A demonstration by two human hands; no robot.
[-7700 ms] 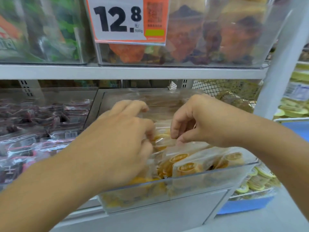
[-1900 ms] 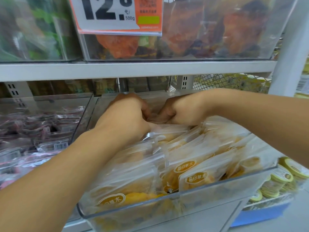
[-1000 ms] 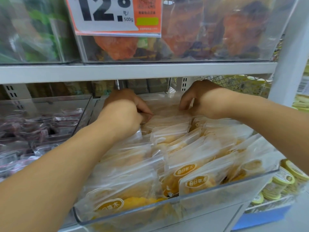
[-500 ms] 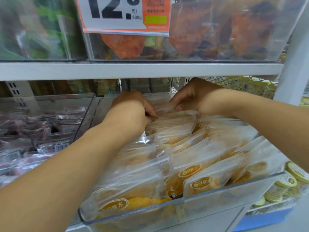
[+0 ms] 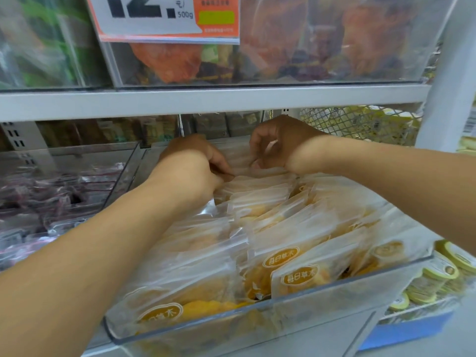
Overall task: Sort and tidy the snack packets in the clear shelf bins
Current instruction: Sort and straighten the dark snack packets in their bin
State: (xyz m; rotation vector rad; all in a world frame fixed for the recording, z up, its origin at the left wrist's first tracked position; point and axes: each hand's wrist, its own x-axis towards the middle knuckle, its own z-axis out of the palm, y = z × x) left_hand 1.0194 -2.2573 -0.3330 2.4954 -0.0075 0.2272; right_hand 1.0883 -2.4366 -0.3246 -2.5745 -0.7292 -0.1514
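Both arms reach to the back of a clear bin [image 5: 257, 315] that stands on the lower shelf and is filled with clear snack packets [image 5: 296, 261] of yellow dried fruit, each bearing an orange oval label. The packets stand in leaning rows from the bin's front wall to its rear.

The left hand [image 5: 190, 166] sits at the rear left of the bin, its fingers curled down and pinching the top edge of a rearmost packet [image 5: 260, 181]. The right hand [image 5: 278, 143] is just beside it at the rear middle, fingers curled narrow around the top of a clear packet there, thumb and forefinger almost meeting.

To the left, a neighbouring clear bin [image 5: 77, 161] holds dark reddish packets. Above, the upper shelf edge [image 5: 206, 101] carries bins of orange and green snacks and a price tag [image 5: 164, 19]. At the lower right lie yellow-lidded tubs [image 5: 443, 274].
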